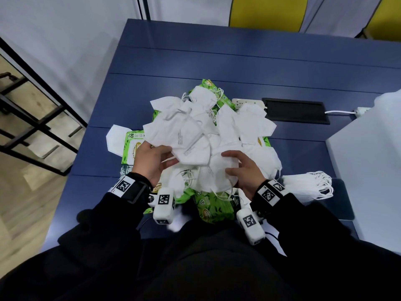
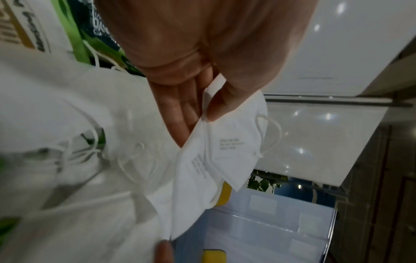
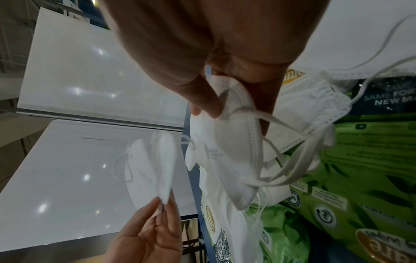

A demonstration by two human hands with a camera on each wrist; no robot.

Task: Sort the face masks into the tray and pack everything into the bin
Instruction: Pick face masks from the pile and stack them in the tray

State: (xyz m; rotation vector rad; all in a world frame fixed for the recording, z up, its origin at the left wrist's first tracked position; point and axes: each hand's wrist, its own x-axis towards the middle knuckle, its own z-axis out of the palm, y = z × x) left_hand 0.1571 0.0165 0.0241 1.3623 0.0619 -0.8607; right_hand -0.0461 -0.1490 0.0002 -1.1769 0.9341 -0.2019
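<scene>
Even, soft light up here from my head view; the blue bench (image 1: 217, 61) shows no hard shadows, and its straight edges bow towards the frame's borders. Both wrist views run dimmer and grainy. Ceiling lamps glint as small bright spots on the pale glossy surface behind. At my left wrist, the pile of masks (image 2: 67, 124) smears into blur.

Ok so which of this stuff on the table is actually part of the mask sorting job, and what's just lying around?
Part of the job:
- loose face masks
- stacked masks
- left hand and right hand, each pinching a mask
- green wipe packs, probably, since everything gets packed

Just lying about:
- power strip
- black cable hatch
- white cable
</scene>
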